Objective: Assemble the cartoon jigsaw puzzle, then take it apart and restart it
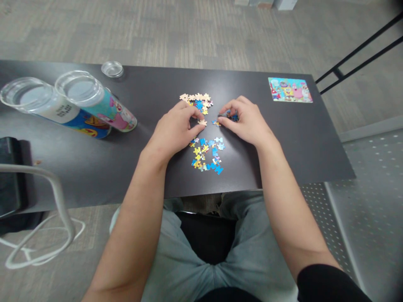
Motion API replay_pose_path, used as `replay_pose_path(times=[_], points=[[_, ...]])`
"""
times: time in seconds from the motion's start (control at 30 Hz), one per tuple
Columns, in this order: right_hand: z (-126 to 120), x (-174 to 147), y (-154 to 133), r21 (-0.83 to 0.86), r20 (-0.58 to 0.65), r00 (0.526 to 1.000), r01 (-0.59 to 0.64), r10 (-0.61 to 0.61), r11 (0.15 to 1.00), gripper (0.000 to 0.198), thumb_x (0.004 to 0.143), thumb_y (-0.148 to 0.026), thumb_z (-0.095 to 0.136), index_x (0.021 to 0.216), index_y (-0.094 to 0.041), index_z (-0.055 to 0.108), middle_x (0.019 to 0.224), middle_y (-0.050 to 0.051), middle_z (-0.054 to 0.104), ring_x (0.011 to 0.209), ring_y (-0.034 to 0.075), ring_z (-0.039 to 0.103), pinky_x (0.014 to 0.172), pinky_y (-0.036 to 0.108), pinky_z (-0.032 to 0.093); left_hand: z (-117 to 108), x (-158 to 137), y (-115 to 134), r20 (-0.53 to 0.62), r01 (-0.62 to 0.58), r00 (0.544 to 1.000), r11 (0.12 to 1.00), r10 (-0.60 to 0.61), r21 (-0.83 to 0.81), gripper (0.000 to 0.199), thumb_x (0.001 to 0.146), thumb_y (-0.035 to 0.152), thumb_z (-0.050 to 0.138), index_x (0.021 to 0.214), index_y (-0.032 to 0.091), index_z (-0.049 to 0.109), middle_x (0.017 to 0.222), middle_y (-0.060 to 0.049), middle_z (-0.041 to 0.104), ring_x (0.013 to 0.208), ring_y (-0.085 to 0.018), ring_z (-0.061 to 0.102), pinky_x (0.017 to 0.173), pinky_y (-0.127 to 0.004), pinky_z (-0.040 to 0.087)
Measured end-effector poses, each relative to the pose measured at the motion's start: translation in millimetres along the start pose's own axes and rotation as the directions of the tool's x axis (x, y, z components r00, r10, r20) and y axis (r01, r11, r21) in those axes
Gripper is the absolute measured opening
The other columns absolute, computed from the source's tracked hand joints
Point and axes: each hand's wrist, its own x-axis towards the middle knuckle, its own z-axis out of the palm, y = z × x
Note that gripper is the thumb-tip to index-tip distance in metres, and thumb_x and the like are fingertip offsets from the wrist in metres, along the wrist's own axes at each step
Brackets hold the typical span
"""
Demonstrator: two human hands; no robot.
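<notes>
Between the thumb and fingers of my left hand is a pale, bare-backed puzzle piece. My right hand pinches a small blue and yellow puzzle piece at its edge, close to the tabletop. More dark blue puzzle pieces lie under the right hand's fingers, partly hidden. Beyond the left hand sits a cluster of puzzle pieces, some pale side up and some coloured. Nearer to me, a loose group of blue and yellow puzzle pieces is spread out, its left edge partly behind the left hand.
On the dark table, a cartoon picture card lies at the far right. Two clear-topped printed tubes are at the left, with a clear round lid behind. A black object and white cable are at the left edge.
</notes>
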Motion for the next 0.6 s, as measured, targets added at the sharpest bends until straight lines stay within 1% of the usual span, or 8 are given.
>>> replay_pose_path(times=[0.1,0.2,0.27,0.33,0.4,0.47,0.53,0.6], points=[[-1.8,-2.5,-1.8,-0.044,0.013,1.000,-0.024,0.024,0.999,0.016,0.108,-0.025,0.093,0.123,-0.028,0.088,0.129,0.010,0.082,0.124,0.038,0.081,0.123,0.064,0.058,-1.5,0.0,0.9,0.003,-0.006,1.000,1.000,0.006,-0.016,0.014,0.104,0.019,0.090,0.117,0.025,0.088,0.131,-0.007,0.084,0.102,-0.026,0.074,0.089,-0.041,0.058],[-8.4,-3.3,5.5,-0.084,-0.034,0.996,-0.087,0.084,0.993,0.019,0.107,-0.021,0.091,0.126,-0.025,0.090,0.133,0.014,0.082,0.126,0.039,0.080,0.125,0.067,0.056,-1.4,-0.7,0.5,0.013,-0.015,1.000,0.998,0.016,-0.068,0.013,0.104,0.020,0.088,0.116,0.025,0.087,0.127,-0.006,0.087,0.095,-0.024,0.073,0.085,-0.040,0.056],[-12.1,-2.6,12.8,-0.105,-0.076,0.989,-0.133,0.125,0.986,0.022,0.107,-0.018,0.091,0.128,-0.022,0.092,0.133,0.016,0.082,0.125,0.039,0.080,0.124,0.068,0.056,-0.8,-1.0,0.4,0.021,-0.018,1.000,0.993,0.020,-0.115,0.016,0.104,0.018,0.085,0.118,0.024,0.086,0.127,-0.005,0.089,0.090,-0.022,0.072,0.082,-0.040,0.055],[-12.9,-1.8,17.9,-0.115,-0.106,0.985,-0.148,0.136,0.982,0.023,0.107,-0.018,0.088,0.129,-0.021,0.093,0.131,0.016,0.082,0.125,0.040,0.081,0.123,0.069,0.057,-0.1,-0.9,1.0,0.023,-0.022,0.999,0.989,0.026,-0.146,0.019,0.102,0.016,0.083,0.119,0.024,0.084,0.126,-0.005,0.091,0.087,-0.020,0.072,0.081,-0.039,0.054],[-11.0,-1.4,18.2,-0.114,-0.107,0.989,-0.119,0.107,0.986,0.023,0.111,-0.023,0.085,0.132,-0.025,0.092,0.132,0.015,0.082,0.127,0.041,0.081,0.123,0.069,0.059,0.4,-0.7,2.0,0.015,-0.029,0.999,0.987,0.032,-0.160,0.018,0.101,0.016,0.082,0.117,0.024,0.084,0.123,-0.005,0.092,0.084,-0.020,0.072,0.079,-0.038,0.053],[-7.8,-1.4,13.5,-0.105,-0.068,0.996,-0.056,0.049,0.993,0.022,0.114,-0.030,0.082,0.135,-0.029,0.089,0.134,0.014,0.082,0.130,0.042,0.081,0.124,0.068,0.059,0.1,-0.8,2.5,0.007,-0.031,0.999,0.982,0.033,-0.188,0.019,0.100,0.016,0.083,0.117,0.024,0.083,0.119,-0.004,0.092,0.084,-0.020,0.072,0.079,-0.038,0.054],[-4.7,-1.8,5.5,-0.090,-0.014,1.000,0.010,-0.011,0.996,0.021,0.117,-0.036,0.081,0.136,-0.032,0.088,0.136,0.013,0.082,0.132,0.042,0.080,0.126,0.068,0.059,-1.0,-1.4,2.2,0.019,-0.032,0.999,0.970,0.038,-0.240,0.024,0.098,0.016,0.085,0.121,0.024,0.084,0.115,-0.004,0.092,0.083,-0.019,0.072,0.079,-0.036,0.055],[-2.6,-2.3,-2.9,-0.069,0.038,0.997,0.064,-0.062,0.996,0.020,0.119,-0.039,0.080,0.136,-0.032,0.088,0.137,0.012,0.082,0.133,0.042,0.080,0.128,0.069,0.057,-3.0,-2.5,0.8,0.046,-0.038,0.997,0.956,0.053,-0.291,0.032,0.093,0.014,0.087,0.124,0.023,0.085,0.115,-0.004,0.091,0.083,-0.019,0.072,0.081,-0.035,0.058]])
